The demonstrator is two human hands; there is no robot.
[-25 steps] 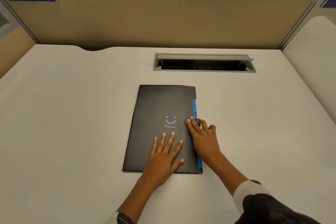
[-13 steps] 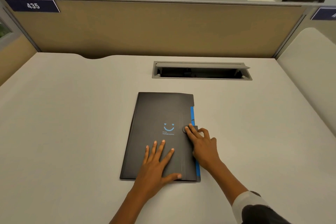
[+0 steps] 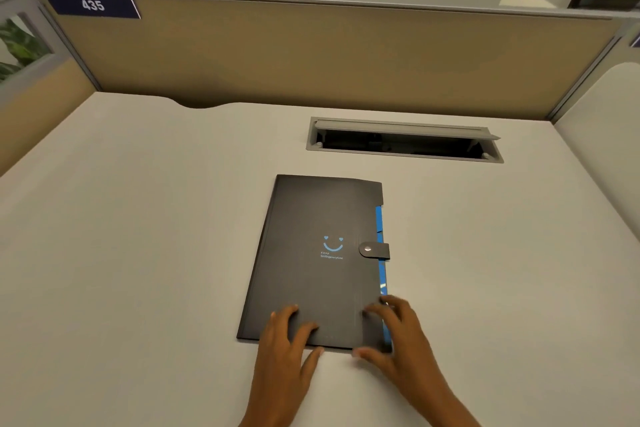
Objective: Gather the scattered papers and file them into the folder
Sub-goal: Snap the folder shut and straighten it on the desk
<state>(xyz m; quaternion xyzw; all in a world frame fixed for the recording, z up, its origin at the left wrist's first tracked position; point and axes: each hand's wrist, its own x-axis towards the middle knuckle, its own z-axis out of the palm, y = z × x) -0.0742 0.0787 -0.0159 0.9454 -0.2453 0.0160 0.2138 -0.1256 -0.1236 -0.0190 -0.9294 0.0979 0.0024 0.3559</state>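
Folder: we see a black folder (image 3: 311,263) lying flat and closed on the white desk (image 3: 138,253), roughly in the middle, its long side running away from us and tilted a little to the right.
Cover: a small blue smiling face is printed on it with a line of tiny text below, too small for us to read.
Clasp: a dark tab with a metal snap (image 3: 367,248) wraps over the right edge and sits pressed onto the cover.
Blue edge: a blue strip (image 3: 380,218) shows along the folder's right side, above and below the tab.
Left hand: our left hand (image 3: 287,347) rests at the folder's near edge, fingers spread flat on the cover and thumb out on the desk just below the edge; it is open and pressing, holding nothing.
Right hand: our right hand (image 3: 401,336) sits at the near right corner, fingers curled loosely onto the cover and over the blue strip, thumb on the desk; we see it spread rather than closed around anything.
Papers: we see no loose sheets on the desk.
Cable tray: a grey slot with a raised lid (image 3: 405,140) is set into the desk beyond the folder, well apart from it.
Partition: a tan divider (image 3: 311,55) stands behind the desk, bearing a blue plate marked 435 (image 3: 92,5).
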